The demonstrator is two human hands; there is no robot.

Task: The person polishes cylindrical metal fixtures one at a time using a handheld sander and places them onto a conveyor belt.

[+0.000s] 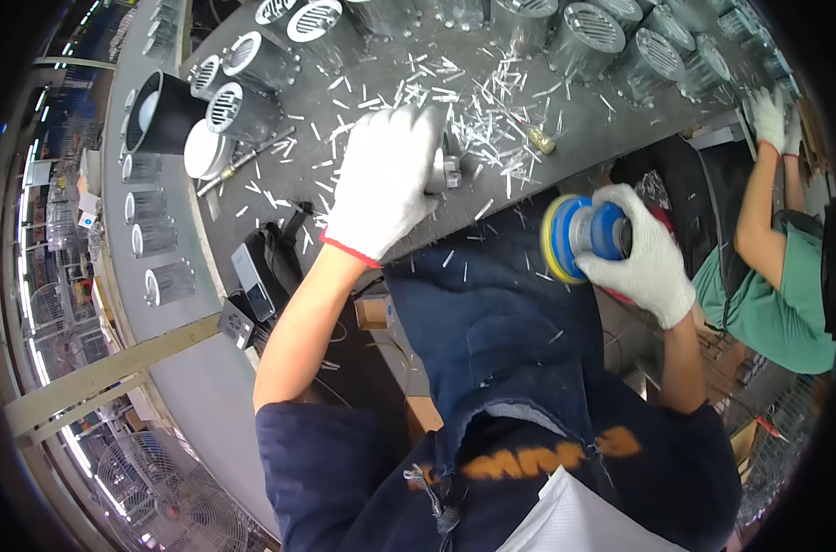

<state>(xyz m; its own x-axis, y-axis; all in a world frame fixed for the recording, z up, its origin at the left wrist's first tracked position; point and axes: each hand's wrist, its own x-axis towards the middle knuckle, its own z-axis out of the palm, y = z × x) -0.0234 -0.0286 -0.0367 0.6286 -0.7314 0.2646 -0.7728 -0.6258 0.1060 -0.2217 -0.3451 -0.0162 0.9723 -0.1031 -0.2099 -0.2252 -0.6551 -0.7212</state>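
My left hand (pixel 386 179), in a white knitted glove with a red cuff, is closed at the table's front edge. Between its thumb and fingers shows part of a small grey metal piece (pixel 449 171); the rest is hidden by the glove. My right hand (pixel 652 262), also gloved, grips a round blue, yellow and grey thing (pixel 574 237) with a dark end, held off the table in front of my lap. I cannot make out its exact kind. Many short white sticks (pixel 482 120) lie scattered on the dark table (pixel 583 138) around my left hand.
Several clear cylinders with striped white tops (pixel 317 20) line the table's back. A black cup (pixel 165 115), a white round lid (pixel 206 150) and a thin rod (pixel 252 158) are at the left. A co-worker's gloved hand (pixel 769 118) is at the far right.
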